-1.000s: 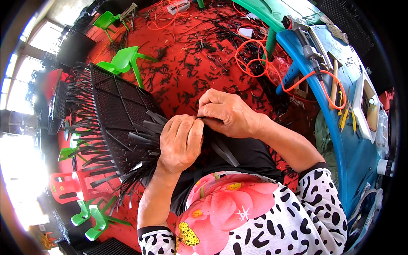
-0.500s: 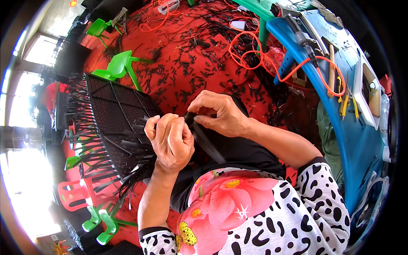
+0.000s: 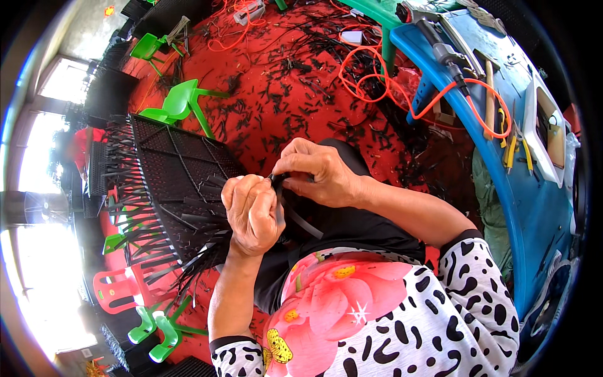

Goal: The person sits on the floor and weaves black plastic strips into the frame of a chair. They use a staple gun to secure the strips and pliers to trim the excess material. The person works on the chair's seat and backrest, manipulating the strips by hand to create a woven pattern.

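Note:
A large black woven panel (image 3: pixel 182 157) lies at my left, with many loose flat black strips (image 3: pixel 135 242) fringing its edges. Close in front of my body, my left hand (image 3: pixel 254 213) is closed at the panel's near corner, fingers curled round black strips. My right hand (image 3: pixel 320 173) pinches a black strip (image 3: pixel 280 182) right beside it, thumb against the fingers. A tail of flat strip (image 3: pixel 306 224) hangs below the hands over my dark trousers. My fingers hide where the strips meet.
Black offcuts (image 3: pixel 295 113) litter the red floor. On the right, a blue table (image 3: pixel 512 213) bears a power tool (image 3: pixel 443 53), a hammer (image 3: pixel 490 94), yellow-handled pliers (image 3: pixel 512 151) and a white tray (image 3: pixel 541 132). An orange cord (image 3: pixel 361 97) loops down. Green chair (image 3: pixel 181 102) and red chair (image 3: pixel 119 289) stand left.
My right hand has shifted slightly and turned in closer to my left hand. The hanging strip tail shows shorter. The whole view has moved slightly.

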A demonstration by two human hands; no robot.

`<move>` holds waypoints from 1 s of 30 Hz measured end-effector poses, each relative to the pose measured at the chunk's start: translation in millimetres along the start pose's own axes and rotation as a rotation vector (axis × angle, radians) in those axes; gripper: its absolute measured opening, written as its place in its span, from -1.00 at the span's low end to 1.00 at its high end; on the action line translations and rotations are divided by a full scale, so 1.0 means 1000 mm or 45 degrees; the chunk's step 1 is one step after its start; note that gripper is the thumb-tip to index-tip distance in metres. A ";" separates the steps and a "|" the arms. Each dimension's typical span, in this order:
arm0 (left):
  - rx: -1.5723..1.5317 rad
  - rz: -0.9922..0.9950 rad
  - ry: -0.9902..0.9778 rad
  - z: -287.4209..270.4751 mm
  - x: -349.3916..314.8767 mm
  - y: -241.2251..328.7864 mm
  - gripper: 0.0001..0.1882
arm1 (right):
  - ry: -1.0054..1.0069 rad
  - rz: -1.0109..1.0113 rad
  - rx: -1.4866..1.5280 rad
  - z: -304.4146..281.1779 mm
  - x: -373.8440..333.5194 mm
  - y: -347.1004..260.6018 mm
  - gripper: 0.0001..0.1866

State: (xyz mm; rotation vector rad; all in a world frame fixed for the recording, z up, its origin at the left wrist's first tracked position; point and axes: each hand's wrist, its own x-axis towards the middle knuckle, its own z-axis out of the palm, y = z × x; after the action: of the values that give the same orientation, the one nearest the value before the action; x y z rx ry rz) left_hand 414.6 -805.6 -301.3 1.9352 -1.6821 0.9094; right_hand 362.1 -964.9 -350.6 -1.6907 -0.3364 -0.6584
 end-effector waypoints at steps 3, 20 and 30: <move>-0.020 -0.003 -0.003 0.001 0.000 0.000 -0.57 | -0.067 -0.094 -0.106 -0.004 0.002 -0.002 -0.74; -0.031 -0.030 -0.044 -0.002 -0.001 -0.001 -0.59 | -0.174 0.920 0.658 -0.001 0.016 0.000 -0.83; -0.030 -0.066 -0.084 -0.006 -0.001 0.003 -0.59 | -0.102 0.816 0.835 0.006 0.004 0.002 -0.87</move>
State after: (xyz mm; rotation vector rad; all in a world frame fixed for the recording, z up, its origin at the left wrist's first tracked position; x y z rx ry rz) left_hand 410.0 -801.4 -298.7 2.0040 -1.6634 0.8110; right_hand 367.6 -960.4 -350.2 -1.0925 -0.0374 0.0127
